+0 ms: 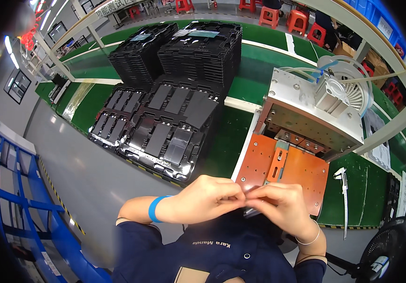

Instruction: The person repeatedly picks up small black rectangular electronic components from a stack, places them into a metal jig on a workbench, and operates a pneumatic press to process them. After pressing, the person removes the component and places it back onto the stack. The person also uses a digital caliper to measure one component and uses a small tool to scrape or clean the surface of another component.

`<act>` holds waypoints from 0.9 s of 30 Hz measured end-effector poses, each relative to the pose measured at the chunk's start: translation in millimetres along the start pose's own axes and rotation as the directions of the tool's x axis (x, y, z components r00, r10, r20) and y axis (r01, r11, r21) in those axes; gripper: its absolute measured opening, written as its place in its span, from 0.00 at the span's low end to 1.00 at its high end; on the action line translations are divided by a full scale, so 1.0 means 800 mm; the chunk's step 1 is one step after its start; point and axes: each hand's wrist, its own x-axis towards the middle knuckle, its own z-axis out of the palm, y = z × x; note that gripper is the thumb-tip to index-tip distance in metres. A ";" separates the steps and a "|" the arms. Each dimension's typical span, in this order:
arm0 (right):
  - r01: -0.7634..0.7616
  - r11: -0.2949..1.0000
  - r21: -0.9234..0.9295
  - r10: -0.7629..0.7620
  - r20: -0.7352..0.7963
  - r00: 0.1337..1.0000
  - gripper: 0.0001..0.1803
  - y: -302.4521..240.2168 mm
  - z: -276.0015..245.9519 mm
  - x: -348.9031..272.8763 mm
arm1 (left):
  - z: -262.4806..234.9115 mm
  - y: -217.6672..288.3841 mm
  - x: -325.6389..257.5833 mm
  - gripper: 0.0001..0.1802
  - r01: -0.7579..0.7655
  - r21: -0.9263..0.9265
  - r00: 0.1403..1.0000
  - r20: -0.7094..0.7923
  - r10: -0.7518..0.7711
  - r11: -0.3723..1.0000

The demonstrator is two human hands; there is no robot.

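My left hand [206, 200], with a blue band on its wrist, meets my right hand [285, 207] just in front of a metal press [290, 92]. Both sets of fingers are pinched together, tip to tip. Whatever they hold is mostly covered by the fingers; a small dark, shiny edge [252, 213] shows below them. Right behind the fingertips lies the press's orange base plate [304, 177], dotted with holes and screws. A slotted orange block [277, 165] is fixed at its middle.
Left of the press, black trays [158, 141] hold flat dark rectangular pieces, with tall stacks of black trays [198, 59] behind. A caliper [345, 198] lies on the green bench right of the plate. A black fan [384, 252] stands at lower right, blue racks [19, 203] at left.
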 end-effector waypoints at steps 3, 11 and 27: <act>-0.051 0.981 0.185 0.037 0.078 0.996 0.06 0.007 0.006 0.007 | -0.012 -0.004 -0.011 0.11 -0.004 -0.015 1.000 0.013 0.004 1.000; 0.017 0.589 0.808 0.200 -0.166 0.966 0.05 0.026 0.000 0.004 | -0.096 -0.042 -0.032 0.13 0.431 0.418 0.744 -0.666 -0.052 0.799; 0.011 0.963 0.268 0.118 -0.461 0.880 0.05 0.034 -0.011 -0.008 | -0.094 -0.086 -0.006 0.29 0.654 0.587 0.731 -0.652 -0.201 0.476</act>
